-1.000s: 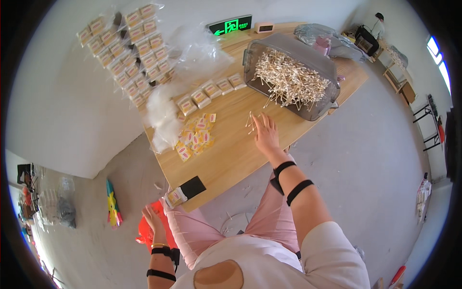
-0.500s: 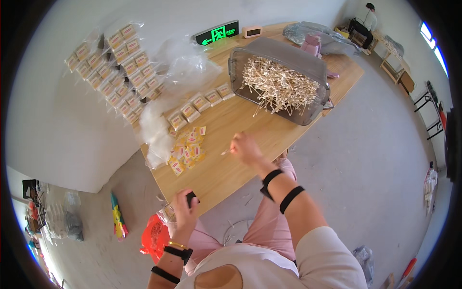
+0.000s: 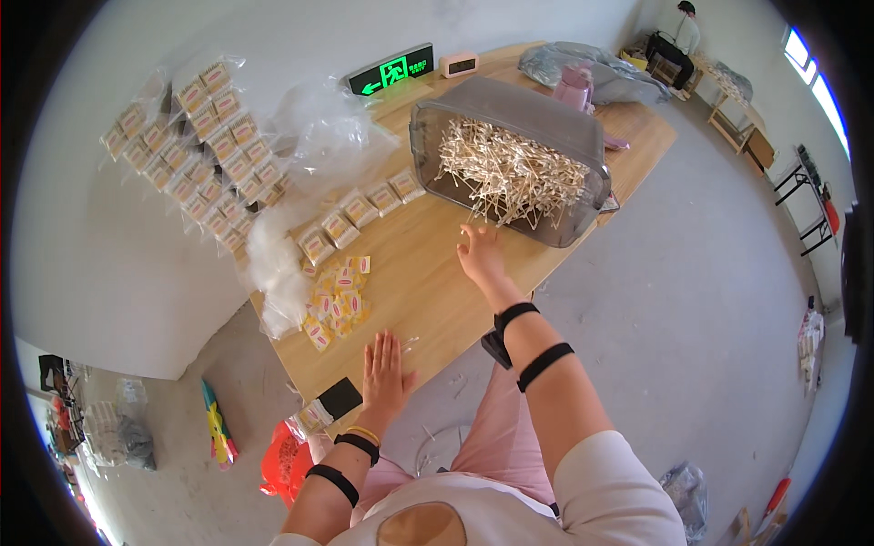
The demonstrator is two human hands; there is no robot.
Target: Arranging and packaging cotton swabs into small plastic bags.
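My left hand (image 3: 387, 378) lies flat on the near edge of the wooden table (image 3: 437, 305), fingers stretched out and holding nothing. Close to its fingertips are a few loose cotton swabs (image 3: 411, 344). Left of the wrist rest a flat black pad (image 3: 340, 398) and a clear pack of swabs (image 3: 313, 417). My right hand (image 3: 482, 257) hovers just in front of a grey plastic bin (image 3: 510, 98), thumb and forefinger slightly apart, with no swab visible in them. The bin is tipped on its side, and a heap of cotton swabs (image 3: 514, 171) fills its mouth.
Yellow-and-white cards (image 3: 340, 300) lie scattered at left, beside white fluff (image 3: 276, 264) and a row of filled packs (image 3: 360, 209). More packs (image 3: 196, 150) are stacked behind. A red bag (image 3: 285, 460) sits below the table's left corner. A person (image 3: 675, 45) is far right.
My left hand has let go of the black pad, now on the table, and flattened out. My right hand has moved away toward the bin; the swab it held no longer shows in it.
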